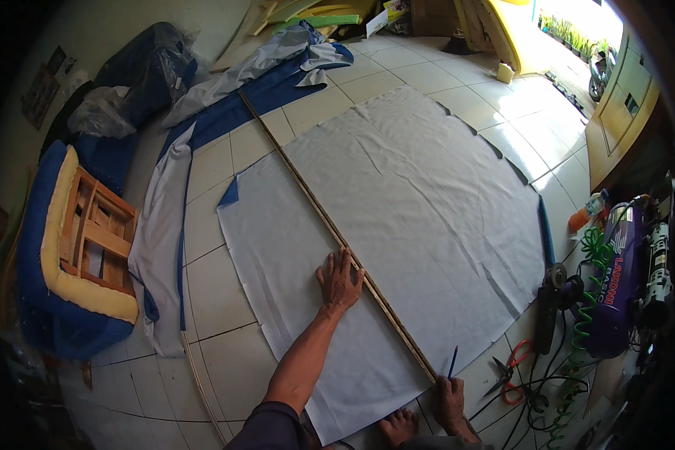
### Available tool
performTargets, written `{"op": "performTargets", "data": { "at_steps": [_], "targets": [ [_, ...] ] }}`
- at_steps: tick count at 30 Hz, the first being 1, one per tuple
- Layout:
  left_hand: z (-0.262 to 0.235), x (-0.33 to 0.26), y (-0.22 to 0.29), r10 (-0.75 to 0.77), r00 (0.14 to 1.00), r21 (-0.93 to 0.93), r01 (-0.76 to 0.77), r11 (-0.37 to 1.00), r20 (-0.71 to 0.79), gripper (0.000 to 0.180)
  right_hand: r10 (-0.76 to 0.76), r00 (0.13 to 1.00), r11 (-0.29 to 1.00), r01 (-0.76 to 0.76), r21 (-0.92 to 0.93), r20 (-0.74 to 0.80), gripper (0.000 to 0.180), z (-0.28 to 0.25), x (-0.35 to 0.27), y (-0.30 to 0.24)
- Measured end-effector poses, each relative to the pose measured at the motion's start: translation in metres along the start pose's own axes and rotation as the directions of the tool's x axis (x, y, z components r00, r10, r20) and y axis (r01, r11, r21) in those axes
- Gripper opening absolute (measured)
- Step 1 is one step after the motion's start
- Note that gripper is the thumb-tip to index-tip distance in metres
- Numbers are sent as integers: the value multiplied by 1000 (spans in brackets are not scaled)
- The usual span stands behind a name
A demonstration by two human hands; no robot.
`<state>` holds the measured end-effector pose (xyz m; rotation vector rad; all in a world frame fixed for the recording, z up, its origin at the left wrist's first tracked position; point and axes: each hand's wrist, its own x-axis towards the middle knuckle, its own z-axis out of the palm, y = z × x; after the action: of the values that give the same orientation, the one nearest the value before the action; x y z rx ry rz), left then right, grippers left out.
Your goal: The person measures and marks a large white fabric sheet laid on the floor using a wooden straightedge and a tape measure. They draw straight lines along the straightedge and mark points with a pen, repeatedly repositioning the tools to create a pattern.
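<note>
A large sheet of pale grey fabric (427, 210) lies spread on the tiled floor, its turned corner showing blue underneath. Across it runs a long thin wooden strip (307, 193), from the near edge up to the blue cloth at the far left. My left hand (341, 281) rests on the strip near its middle, fingers stretched out and pressing down. At the strip's near end my right hand (450, 405) is closed, with a dark pencil (453, 361) sticking up out of it. Whether these fingers also grip the strip is hard to see.
Red-handled scissors (511, 371) and an angle grinder (553, 296) lie at right beside a purple air compressor (615, 277) with a green coiled hose (594, 262). At left stand an upturned blue upholstered seat (75, 247) and more blue-and-grey fabric (161, 232). My foot (399, 427) touches the near edge.
</note>
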<state>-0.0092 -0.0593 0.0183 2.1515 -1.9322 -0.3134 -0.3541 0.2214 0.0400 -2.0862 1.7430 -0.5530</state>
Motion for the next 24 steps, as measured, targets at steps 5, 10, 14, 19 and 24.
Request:
{"op": "performTargets", "data": {
  "at_steps": [5, 10, 14, 19, 24],
  "targets": [
    [6, 2, -5, 13, 999, 44, -11, 999, -44, 73, 2, 998, 998, 2, 63, -60, 35, -4, 2, -1],
    [19, 9, -19, 9, 1000, 13, -8, 1000, -20, 73, 138, 990, 990, -138, 25, -2, 44, -25, -45, 10],
    [22, 9, -21, 41, 999, 76, -39, 996, -28, 72, 180, 984, 981, -179, 80, -10, 41, -34, -67, 16],
    [12, 8, -17, 8, 1000, 15, -9, 1000, 24, 72, 184, 983, 977, -186, 102, 31, 42, -40, -61, 5],
    [13, 7, -18, 25, 1000, 30, -25, 999, -4, 72, 190, 981, 977, -193, 92, 36, 43, -40, -61, 8]
  ]
}}
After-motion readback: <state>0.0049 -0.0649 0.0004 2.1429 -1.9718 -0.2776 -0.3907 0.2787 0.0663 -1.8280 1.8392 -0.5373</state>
